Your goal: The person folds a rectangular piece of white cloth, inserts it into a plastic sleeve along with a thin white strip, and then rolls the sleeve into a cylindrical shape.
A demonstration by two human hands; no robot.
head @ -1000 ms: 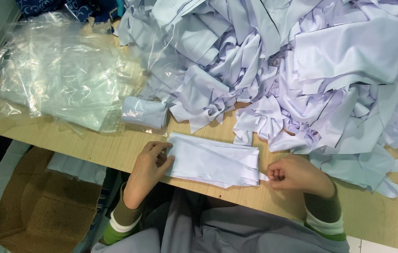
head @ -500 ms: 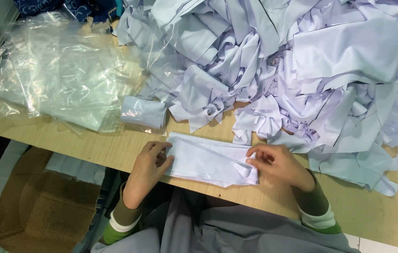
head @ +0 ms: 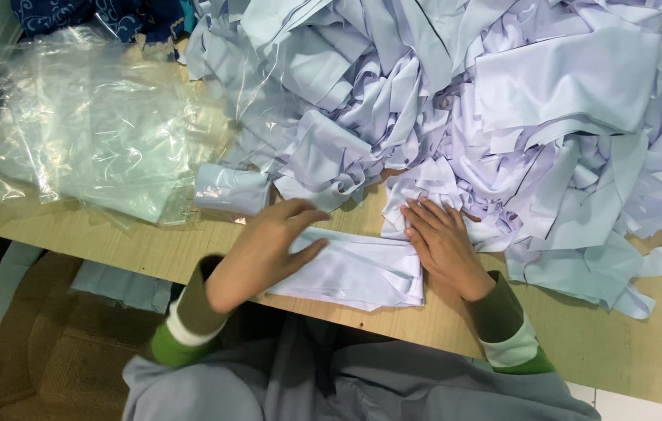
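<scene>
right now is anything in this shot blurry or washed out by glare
Head view: the left hand is slightly motion-blurred, the right hand sharper; the clear plastic bags carry soft glare; the pale fabric pile is evenly lit, not blown out, with only faint shadows.

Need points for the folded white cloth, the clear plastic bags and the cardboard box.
folded white cloth (head: 358,269), head view, on its flat middle.
clear plastic bags (head: 89,140), head view, middle of the stack.
cardboard box (head: 58,351), head view, on its brown flap.

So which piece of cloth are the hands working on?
Start at the big heap of pale cloth on the wooden table. At its near edge lies one folded cloth, flat under both hands: the left hand and right hand. Unlike the crumpled rest, it is neatly folded.
</scene>
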